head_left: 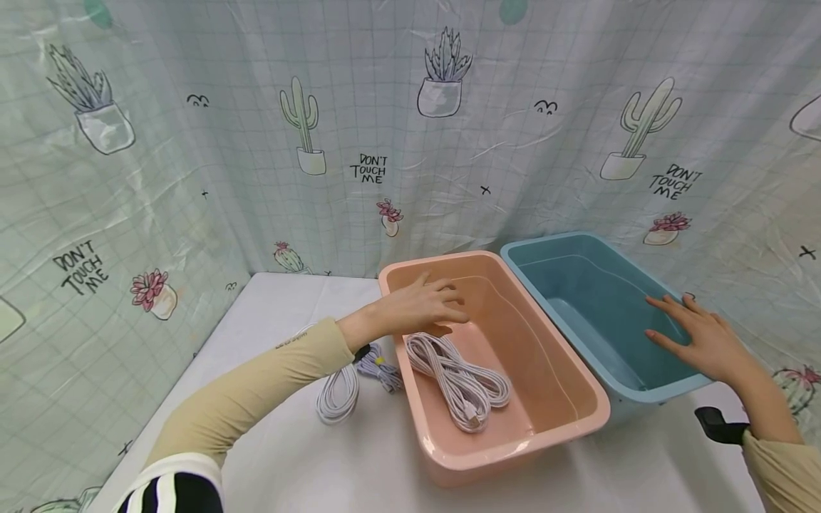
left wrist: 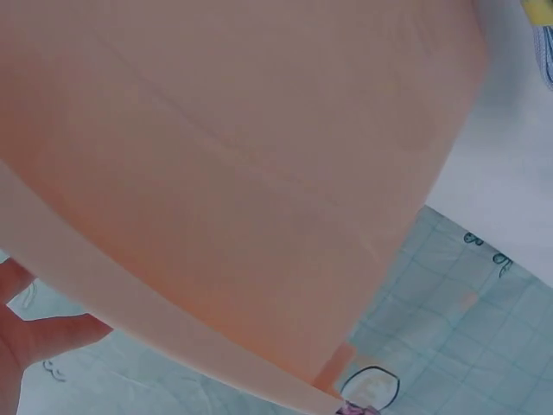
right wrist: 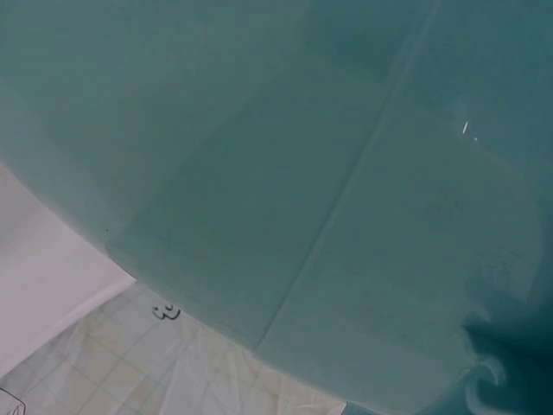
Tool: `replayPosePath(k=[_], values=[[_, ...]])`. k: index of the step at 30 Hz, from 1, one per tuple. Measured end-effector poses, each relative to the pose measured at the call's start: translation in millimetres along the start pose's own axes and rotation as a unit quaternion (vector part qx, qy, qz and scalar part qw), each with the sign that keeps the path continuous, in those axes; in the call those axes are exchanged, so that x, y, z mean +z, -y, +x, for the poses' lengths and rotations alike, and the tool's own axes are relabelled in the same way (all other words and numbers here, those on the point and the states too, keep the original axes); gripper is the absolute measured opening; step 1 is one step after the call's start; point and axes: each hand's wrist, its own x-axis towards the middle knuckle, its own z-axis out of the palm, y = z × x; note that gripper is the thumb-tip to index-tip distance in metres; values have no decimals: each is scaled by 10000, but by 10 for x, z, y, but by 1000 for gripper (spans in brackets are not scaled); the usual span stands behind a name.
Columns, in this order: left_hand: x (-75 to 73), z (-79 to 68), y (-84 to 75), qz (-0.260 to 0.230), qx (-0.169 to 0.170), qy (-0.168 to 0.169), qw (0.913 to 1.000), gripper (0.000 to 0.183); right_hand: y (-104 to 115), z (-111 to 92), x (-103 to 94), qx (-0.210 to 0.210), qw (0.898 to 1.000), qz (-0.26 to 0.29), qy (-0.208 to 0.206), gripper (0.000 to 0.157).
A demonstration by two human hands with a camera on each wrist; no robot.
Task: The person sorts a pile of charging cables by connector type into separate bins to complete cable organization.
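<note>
My left hand is over the left side of a pink plastic bin, fingers loosely bent with nothing visible in them. Below it, inside the bin, lie folded bundles of white cable, one with a plug end showing. Over the right edge of a blue bin is my right hand, its fingers spread and holding nothing; whether it touches the rim I cannot tell. In the left wrist view, fingers appear past the pink bin's rim. The right wrist view shows mostly the blue bin's wall.
On the white table, left of the pink bin, lie a coil of white cable and a greyish cable bundle with a yellow tie, partly behind my left arm. The bins stand side by side. A cactus-print curtain encloses the back and sides.
</note>
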Motion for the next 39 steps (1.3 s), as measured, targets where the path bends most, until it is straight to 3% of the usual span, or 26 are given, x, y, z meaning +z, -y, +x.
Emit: replayPosePath(k=[9, 19, 27, 39], values=[[-7, -25, 9, 28, 4, -321, 9995, 22, 30, 24, -21, -6, 10000, -36, 19, 66], [-70, -159, 10, -84, -83, -762, 9970, 19, 25, 21, -8, 30, 10000, -63, 12, 67], [-159, -349, 31, -32, -426, -1110, 9929, 14, 21, -10, -3, 35, 10000, -7, -2, 67], [-232, -681, 123, -102, -733, -1242, 9895, 23, 29, -15, -10, 70, 10000, -47, -7, 67]])
